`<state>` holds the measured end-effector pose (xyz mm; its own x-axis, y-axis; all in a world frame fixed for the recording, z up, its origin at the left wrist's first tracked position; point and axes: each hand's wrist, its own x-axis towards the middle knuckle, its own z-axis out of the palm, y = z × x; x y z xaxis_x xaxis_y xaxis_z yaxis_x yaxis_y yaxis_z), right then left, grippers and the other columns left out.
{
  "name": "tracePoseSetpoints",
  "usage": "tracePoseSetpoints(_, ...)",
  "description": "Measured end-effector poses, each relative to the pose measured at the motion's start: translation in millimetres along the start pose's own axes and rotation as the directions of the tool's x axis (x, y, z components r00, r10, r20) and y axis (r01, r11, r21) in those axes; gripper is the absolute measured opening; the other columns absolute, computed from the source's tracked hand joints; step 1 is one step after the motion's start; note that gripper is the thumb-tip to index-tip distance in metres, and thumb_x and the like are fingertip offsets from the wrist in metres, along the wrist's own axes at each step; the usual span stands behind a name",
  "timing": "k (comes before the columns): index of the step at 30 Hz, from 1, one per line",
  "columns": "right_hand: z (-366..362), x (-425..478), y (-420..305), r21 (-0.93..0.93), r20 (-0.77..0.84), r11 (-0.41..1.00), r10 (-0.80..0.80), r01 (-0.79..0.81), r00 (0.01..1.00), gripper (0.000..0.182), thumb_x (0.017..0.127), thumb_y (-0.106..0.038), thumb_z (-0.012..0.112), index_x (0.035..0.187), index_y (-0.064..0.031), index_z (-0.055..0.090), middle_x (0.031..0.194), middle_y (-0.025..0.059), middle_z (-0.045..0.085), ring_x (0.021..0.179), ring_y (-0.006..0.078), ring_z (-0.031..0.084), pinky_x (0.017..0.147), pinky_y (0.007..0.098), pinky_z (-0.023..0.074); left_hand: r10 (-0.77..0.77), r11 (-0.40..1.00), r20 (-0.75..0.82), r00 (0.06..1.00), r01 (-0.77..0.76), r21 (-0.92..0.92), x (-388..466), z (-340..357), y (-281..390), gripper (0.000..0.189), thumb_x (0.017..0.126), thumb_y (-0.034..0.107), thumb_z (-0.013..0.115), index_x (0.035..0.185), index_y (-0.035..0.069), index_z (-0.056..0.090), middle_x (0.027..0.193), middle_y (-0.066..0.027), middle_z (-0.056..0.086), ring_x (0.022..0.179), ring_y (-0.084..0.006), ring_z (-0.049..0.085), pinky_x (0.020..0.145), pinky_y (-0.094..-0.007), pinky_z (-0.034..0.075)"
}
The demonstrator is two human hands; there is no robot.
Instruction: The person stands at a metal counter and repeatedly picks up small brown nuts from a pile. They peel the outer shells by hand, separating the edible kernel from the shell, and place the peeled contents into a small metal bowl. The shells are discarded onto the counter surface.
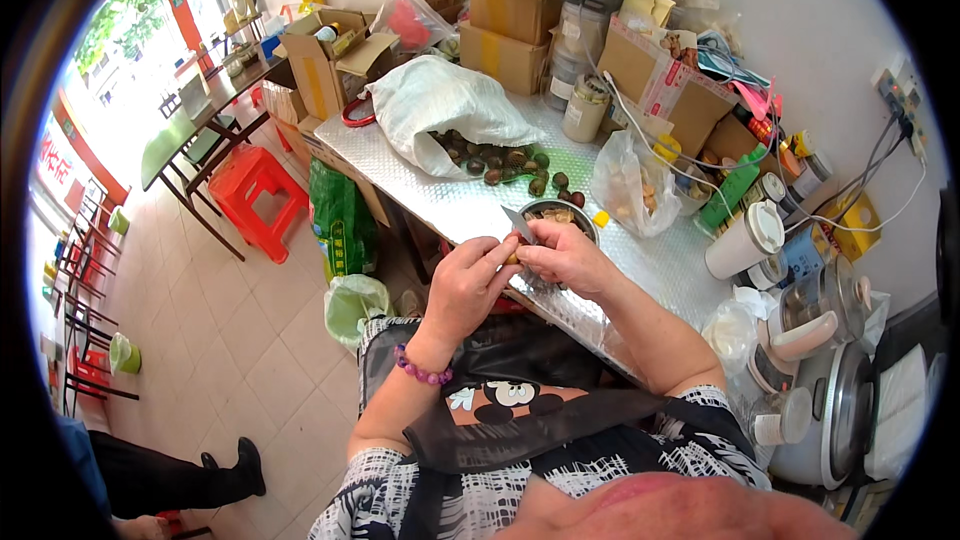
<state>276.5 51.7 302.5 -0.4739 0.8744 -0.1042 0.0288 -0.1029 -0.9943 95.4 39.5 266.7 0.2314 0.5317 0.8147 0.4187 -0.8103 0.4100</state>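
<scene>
My left hand [469,277] grips a small yellowish-brown piece [514,258], mostly covered by the fingers. In my right hand [570,255] is a knife whose flat metal blade [517,222] points up and left, close above that piece. Both hands meet over the table's near edge. Just behind them stands a round metal bowl [592,226], partly hidden by my right hand, with pale brown scraps [555,215] inside. Farther back, dark round fruits or nuts [499,157] spill from the mouth of a white woven sack [450,109]; several lie loose on the tabletop.
The table [660,270] has a silvery bubble-textured cover. A knotted plastic bag [637,184], a white tumbler [745,240] and jars crowd its right side. Cardboard boxes [506,52] stand along the back. A lined bin [357,307] and red stool [259,199] are at left; another person's legs [172,469] show lower left.
</scene>
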Motion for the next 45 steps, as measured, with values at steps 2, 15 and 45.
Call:
tracePoseSetpoints(2, 1.9, -0.5, -0.1, 0.049, 0.017, 0.999, -0.004, 0.003, 1.0, 0.027, 0.087, -0.017, 0.059, 0.108, -0.0004, 0.056, 0.071, -0.0045, 0.049, 0.056, 0.0022, 0.04, 0.048, 0.019, 0.0297, -0.042, 0.998, 0.02, 0.999, 0.042, -0.039, -1.8, 0.2, -2.1, 0.037, 0.073, 0.005, 0.072, 0.109, 0.005, 0.062, 0.088, -0.0101, 0.06, 0.071, -0.0259, 0.061, 0.061, -0.0327, 0.05)
tracePoseSetpoints(15, 3.5, 1.2, 2.2, 0.192, 0.048, 0.981, 0.027, -0.036, 0.998, 0.023, 0.085, -0.008, 0.057, 0.107, -0.0006, 0.052, 0.064, -0.0051, 0.044, 0.05, 0.0022, 0.036, 0.044, 0.018, 0.0261, -0.095, 0.988, 0.082, 0.992, 0.105, -0.117, -5.1, -4.1, 0.4, 0.04, 0.075, 0.006, 0.07, 0.114, 0.008, 0.061, 0.095, -0.0109, 0.059, 0.076, -0.0258, 0.061, 0.065, -0.0331, 0.051)
tracePoseSetpoints(45, -46.1, 17.6, 12.0, -0.05, -0.143, 0.998, -0.036, 0.029, 0.989, 0.029, 0.077, 0.003, 0.046, 0.105, 0.0008, 0.053, 0.084, 0.0012, 0.055, 0.063, 0.0048, 0.046, 0.052, 0.0193, 0.0351, -0.075, 0.985, 0.158, 0.985, 0.098, -0.144, 29.0, 45.4, -21.5, 0.024, 0.077, 0.009, 0.067, 0.1, 0.004, 0.066, 0.089, -0.0102, 0.06, 0.075, -0.0272, 0.062, 0.065, -0.0338, 0.052)
